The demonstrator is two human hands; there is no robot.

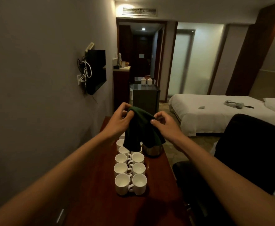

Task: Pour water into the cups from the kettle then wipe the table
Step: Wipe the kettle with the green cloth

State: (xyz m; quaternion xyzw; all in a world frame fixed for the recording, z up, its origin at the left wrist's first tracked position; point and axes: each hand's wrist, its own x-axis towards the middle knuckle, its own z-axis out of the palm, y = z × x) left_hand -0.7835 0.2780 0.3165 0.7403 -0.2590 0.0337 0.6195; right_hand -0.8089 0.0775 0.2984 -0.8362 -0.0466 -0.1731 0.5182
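Note:
A dark green cloth (141, 128) hangs in the air above the far half of the narrow wooden table (99, 176). My left hand (119, 119) pinches its upper left corner and my right hand (164, 123) pinches its right edge. Under the cloth stands a steel kettle (153, 150), its top hidden by the fabric. Several white cups (130, 170) stand in two rows along the table's middle, the farthest ones partly covered by the cloth.
A black office chair (241, 154) stands close to the table's right edge. The grey wall with a mounted television (96, 70) runs along the left. A black minibar (145, 98) stands beyond the table's far end, a white bed (215, 110) to the right.

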